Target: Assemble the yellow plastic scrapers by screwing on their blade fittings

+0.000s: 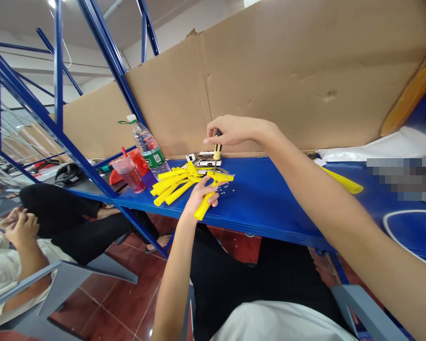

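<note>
My left hand (196, 198) is wrapped round a yellow T-shaped plastic handle (203, 208), its head pointing away from me above the blue table. My right hand (229, 130) grips a screwdriver (217, 152) with a black and yellow grip, held upright from above. The screwdriver's shaft comes down to the head of the yellow handle; whether its tip sits in a screw is too small to tell. Several similar yellow handles (170, 185) lie heaped left of my left hand. Small metal screws or nuts (224, 189) are scattered just right of it.
A water bottle (151, 149) and a red cup with a straw (129, 175) stand left, by a blue rack post (92, 175). Cardboard (270, 85) walls the back. Another yellow piece (344, 181) and a white bag (369, 144) lie right. A seated person (24, 241) is at left.
</note>
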Tool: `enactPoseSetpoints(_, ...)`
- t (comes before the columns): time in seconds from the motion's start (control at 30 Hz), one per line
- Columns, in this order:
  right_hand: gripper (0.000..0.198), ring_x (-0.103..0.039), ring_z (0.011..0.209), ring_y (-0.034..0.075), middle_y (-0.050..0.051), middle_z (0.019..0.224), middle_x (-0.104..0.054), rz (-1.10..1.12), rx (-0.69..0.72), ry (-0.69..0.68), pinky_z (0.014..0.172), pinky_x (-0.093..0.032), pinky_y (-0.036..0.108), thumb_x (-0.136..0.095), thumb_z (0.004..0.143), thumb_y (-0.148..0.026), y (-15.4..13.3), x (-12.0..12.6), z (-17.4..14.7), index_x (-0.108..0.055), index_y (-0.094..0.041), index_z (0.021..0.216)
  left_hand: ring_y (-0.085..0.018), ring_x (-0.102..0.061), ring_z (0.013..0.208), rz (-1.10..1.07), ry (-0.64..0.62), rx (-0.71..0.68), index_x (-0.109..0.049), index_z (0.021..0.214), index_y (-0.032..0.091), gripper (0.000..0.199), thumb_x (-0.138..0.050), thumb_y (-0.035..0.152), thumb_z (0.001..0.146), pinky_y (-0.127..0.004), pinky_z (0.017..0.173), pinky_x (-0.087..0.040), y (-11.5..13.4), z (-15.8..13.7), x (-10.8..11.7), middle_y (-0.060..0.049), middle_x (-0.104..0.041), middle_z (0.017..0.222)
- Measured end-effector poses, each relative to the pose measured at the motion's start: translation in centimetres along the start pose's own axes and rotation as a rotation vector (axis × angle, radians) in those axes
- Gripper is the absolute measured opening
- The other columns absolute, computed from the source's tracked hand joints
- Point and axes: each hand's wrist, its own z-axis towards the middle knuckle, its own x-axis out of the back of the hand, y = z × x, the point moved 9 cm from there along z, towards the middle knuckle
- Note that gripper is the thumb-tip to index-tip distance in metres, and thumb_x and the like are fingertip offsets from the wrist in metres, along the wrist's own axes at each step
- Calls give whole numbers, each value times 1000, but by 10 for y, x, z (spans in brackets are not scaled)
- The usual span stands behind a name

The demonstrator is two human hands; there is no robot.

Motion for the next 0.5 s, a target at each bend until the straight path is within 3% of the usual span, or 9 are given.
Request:
enactPoseSetpoints(0.13,39,-69,96,26,9,117,-80,47,52,-24,76,-45,34,-89,90,-41,0,0,-1,-77,-22,122,-2,-46,48,-9,19,3,-50,121,25,56,-87,12,82,-23,51,-45,1,-1,1,-16,-80,137)
enactPoseSetpoints(0.3,33,-70,96,26,10,112,-80,60,9,6,77,-45,35,-83,97,-49,4,3,-1,-78,-21,113,-3,-45,47,-17,23,15,-49,121,25,61,-89,10,78,-24,50,-44,0,0,1,-16,-81,136)
enactPoseSetpoints(0.43,41,-69,98,26,8,118,-80,33,58,-10,77,-47,35,-89,90,-43,-2,0,0,-76,-22,123,-2,-46,47,-34,34,6,-49,123,25,61,-89,11,79,-24,51,-45,0,0,2,-16,-80,139)
enactPoseSetpoints(0.5,37,-69,99,27,9,117,-80,14,28,12,77,-46,35,-86,93,-46,-1,1,0,-77,-22,120,-2,-46,47,-35,34,10,-48,123,25,62,-90,11,79,-24,51,-45,-1,0,2,-17,-80,139)
